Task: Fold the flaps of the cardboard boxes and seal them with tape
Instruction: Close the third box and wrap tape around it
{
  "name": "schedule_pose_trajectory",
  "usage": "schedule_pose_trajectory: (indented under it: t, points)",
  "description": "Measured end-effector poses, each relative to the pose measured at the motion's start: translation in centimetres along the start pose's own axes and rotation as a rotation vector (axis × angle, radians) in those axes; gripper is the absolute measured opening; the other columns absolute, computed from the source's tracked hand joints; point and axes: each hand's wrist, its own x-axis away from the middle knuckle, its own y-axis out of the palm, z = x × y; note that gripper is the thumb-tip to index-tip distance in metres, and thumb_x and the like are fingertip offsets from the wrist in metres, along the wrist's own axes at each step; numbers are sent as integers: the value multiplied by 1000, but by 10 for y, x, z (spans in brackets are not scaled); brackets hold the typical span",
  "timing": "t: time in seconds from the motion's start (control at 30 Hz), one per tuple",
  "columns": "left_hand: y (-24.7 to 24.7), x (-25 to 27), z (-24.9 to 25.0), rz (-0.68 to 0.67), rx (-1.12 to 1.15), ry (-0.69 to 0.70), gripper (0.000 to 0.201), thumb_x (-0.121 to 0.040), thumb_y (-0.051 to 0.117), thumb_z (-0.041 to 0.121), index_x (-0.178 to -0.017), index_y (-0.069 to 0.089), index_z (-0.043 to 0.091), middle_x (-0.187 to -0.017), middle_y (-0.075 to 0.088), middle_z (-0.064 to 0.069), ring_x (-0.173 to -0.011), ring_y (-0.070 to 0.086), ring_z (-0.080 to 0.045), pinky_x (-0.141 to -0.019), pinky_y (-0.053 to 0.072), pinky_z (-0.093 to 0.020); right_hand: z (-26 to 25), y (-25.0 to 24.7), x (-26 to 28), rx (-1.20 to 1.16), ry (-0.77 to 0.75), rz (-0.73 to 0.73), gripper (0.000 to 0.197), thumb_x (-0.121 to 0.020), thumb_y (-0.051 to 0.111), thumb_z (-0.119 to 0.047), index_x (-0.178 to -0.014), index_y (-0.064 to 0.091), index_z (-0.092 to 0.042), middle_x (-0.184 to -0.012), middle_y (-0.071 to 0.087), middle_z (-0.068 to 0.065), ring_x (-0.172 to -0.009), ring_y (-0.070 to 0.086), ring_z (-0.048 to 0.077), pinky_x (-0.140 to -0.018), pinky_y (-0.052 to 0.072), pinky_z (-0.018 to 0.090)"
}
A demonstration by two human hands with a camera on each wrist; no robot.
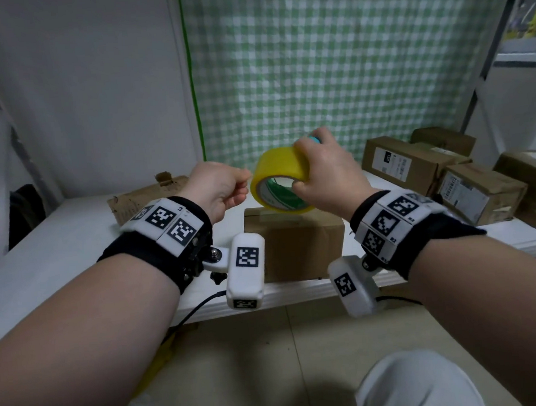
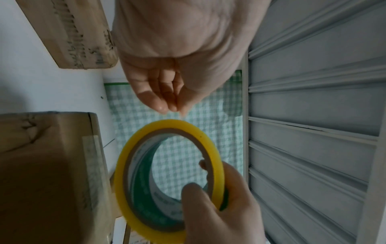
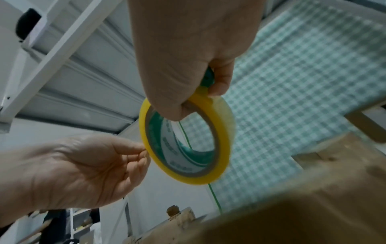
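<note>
Right hand: the right hand (image 1: pixel 320 176) sits just right of centre in the head view, gripping the tape roll (image 1: pixel 278 180), thumb inside the core and fingers over the outer rim. A small teal object (image 1: pixel 314 138) pokes out above its knuckles; I cannot tell what it is.
Left hand: the left hand (image 1: pixel 217 190), left of centre, has thumb and fingertips pinched together right at the left edge of the roll. Whether they actually hold a tape end, I cannot tell.
Tape roll: yellow with a green-printed core, held on edge in the air above the small box.
Small box: a closed cardboard box (image 1: pixel 297 248) stands at the table's near edge, centre of the frame, a strip of tape (image 2: pixel 93 171) already along its top seam.
Table: white table (image 1: pixel 59 247) across the middle of the frame.
Other boxes: several labelled boxes (image 1: pixel 415 165) stacked at right; a torn flat carton (image 1: pixel 147 196) behind the left wrist.
Backdrop: green checked cloth (image 1: pixel 330 67) hanging at the upper centre.
</note>
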Motion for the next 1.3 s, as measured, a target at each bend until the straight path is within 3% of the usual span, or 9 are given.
schedule_pose_trajectory:
  t: [0.17, 0.37, 0.5, 0.63, 0.73, 0.9, 1.07, 1.2, 1.3]
  points:
    - [6, -4, -6, 46, 96, 15, 13, -88, 62, 3, -77, 55, 5, -64, 52, -5, -51, 49, -10, -43, 49, -14, -1, -14, -24, 213, -98, -49, 49, -85, 55, -9, -130, 47, -24, -127, 37, 7, -79, 51, 26, -58, 38, 32]
    - [-9, -18, -11, 161, 198, -8, 15, -89, 60, 2, -76, 55, 6, -66, 50, -2, -52, 47, -9, -44, 49, -16, 5, -17, -40, 519, -156, -171, 48, -88, 58, -10, -131, 49, -31, -119, 37, 8, -76, 45, 26, -53, 37, 33]
    - [-16, -20, -26, 140, 233, -47, 16, -89, 60, 4, -74, 55, 7, -66, 51, -2, -55, 49, -9, -51, 51, -16, 10, -12, -44, 512, -130, -148, 47, -87, 57, -6, -129, 50, -26, -118, 40, 8, -74, 47, 27, -52, 36, 32]
    - [-17, -22, -42, 131, 270, -86, 9, -88, 63, 7, -80, 58, 5, -67, 57, -4, -56, 54, -9, -49, 51, -14, 17, -9, -49, 503, -53, -128, 42, -88, 55, -4, -126, 52, -22, -120, 42, 9, -75, 49, 29, -53, 37, 32]
    - [-16, -23, -52, 135, 284, -133, 13, -89, 63, 9, -78, 58, 4, -66, 57, -4, -55, 54, -9, -45, 49, -12, 11, -5, -49, 569, -94, -168, 40, -90, 51, -3, -125, 54, -21, -117, 42, 9, -72, 46, 26, -49, 33, 30]
    - [-20, -25, -67, 114, 301, -189, 18, -90, 61, 7, -73, 56, 4, -66, 54, -5, -55, 50, -10, -43, 47, -12, -2, 8, -52, 651, -167, -228, 39, -91, 50, -4, -123, 57, -25, -110, 43, 6, -79, 46, 23, -56, 38, 33]
    - [-27, -28, -78, 117, 267, -191, 16, -85, 68, 8, -73, 57, 7, -64, 55, -4, -40, 50, -4, -44, 49, -12, -13, 26, -55, 740, -214, -298, 39, -93, 46, -5, -125, 56, -24, -100, 38, 4, -75, 46, 20, -44, 25, 28]
    - [-29, -31, -84, 120, 231, -220, 14, -85, 68, 10, -76, 57, 8, -63, 55, -3, -44, 49, -5, -44, 47, -13, -19, 32, -61, 779, -252, -314, 36, -93, 47, -6, -122, 58, -22, -104, 42, 4, -78, 48, 20, -44, 24, 28]
    - [-28, -33, -87, 122, 225, -245, 15, -87, 65, 10, -75, 56, 10, -63, 53, -1, -53, 47, -9, -60, 51, -23, -27, 34, -64, 845, -293, -349, 28, -92, 47, -6, -113, 61, -19, -98, 42, 3, -73, 48, 19, -43, 24, 27]
